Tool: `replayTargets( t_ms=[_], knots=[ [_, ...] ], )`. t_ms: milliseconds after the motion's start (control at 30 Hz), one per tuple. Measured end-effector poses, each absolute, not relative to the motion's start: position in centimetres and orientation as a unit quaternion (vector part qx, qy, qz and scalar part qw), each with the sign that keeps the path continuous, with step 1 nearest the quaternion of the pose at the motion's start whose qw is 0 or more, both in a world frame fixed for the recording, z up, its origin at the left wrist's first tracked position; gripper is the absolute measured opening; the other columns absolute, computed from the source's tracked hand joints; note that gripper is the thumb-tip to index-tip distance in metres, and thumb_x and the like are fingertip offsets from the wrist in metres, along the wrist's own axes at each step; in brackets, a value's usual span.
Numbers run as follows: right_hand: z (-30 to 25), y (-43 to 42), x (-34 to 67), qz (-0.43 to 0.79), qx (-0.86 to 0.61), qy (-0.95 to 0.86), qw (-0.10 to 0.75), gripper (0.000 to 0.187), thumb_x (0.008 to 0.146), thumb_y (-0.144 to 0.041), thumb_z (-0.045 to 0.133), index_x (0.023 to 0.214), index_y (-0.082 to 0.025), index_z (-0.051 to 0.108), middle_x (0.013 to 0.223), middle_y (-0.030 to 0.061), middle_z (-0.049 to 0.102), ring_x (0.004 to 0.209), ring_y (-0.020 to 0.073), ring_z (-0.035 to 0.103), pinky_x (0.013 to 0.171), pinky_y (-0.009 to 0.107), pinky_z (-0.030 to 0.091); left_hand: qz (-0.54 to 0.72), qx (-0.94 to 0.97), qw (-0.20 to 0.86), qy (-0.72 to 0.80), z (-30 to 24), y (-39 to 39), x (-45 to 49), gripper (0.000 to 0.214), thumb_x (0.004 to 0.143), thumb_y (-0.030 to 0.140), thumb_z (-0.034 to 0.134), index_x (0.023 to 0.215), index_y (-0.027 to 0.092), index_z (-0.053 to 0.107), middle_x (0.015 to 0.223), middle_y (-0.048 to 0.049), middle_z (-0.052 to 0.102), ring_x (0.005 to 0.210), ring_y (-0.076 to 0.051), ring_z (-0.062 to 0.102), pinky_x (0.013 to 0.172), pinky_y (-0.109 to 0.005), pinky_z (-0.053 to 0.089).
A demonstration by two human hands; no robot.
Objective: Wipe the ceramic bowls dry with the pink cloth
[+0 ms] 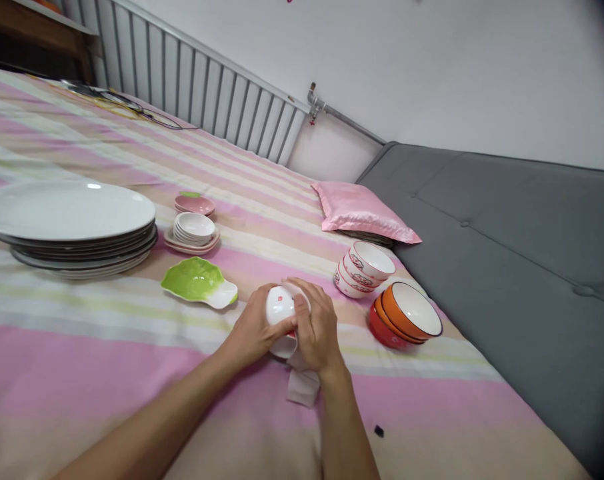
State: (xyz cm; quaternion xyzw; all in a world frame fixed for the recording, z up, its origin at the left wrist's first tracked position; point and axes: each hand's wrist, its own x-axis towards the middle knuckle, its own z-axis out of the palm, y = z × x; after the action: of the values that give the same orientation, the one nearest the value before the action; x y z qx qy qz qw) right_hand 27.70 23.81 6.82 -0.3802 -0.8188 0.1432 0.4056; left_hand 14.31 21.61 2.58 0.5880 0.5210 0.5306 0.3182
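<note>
a striped bedsheet [447, 427] carries stacked plates [67, 210] at left and orange-and-red bowls [407, 317] at right. between these, the left hand [255, 327] and right hand [319, 327], fingers curled closed, grip a white bowl [281, 303]; a pale cloth [303, 388] trails below the right.
</note>
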Motion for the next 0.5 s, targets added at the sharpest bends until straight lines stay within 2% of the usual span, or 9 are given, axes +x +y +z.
replayTargets(
  t_ms=[200,500],
  knots=[
    [6.2,24.1,27.7,0.14,-0.374,-0.827,0.397,0.041,0.097,-0.033,0.028,0.122,-0.023,0.059,0.131,0.0037,0.058,0.125,0.0186,0.047,0.107,0.04,0.032,0.537,0.576,0.313,0.532,3.0,21.5,14.5,0.057,0.077,0.05,0.064,0.12,0.017,0.048,0.119,-0.0108,0.056,0.109,-0.028,0.053,0.093,-0.042,0.043],
    [4.1,26.0,28.7,0.344,-0.378,-0.703,0.495,0.046,0.096,-0.044,0.027,0.121,-0.023,0.061,0.13,0.0046,0.059,0.122,0.0184,0.051,0.106,0.038,0.037,0.518,0.558,0.296,0.577,2.6,21.9,14.5,0.056,0.078,0.054,0.058,0.116,0.014,0.048,0.114,-0.0122,0.056,0.106,-0.028,0.055,0.09,-0.042,0.045]
  ],
)
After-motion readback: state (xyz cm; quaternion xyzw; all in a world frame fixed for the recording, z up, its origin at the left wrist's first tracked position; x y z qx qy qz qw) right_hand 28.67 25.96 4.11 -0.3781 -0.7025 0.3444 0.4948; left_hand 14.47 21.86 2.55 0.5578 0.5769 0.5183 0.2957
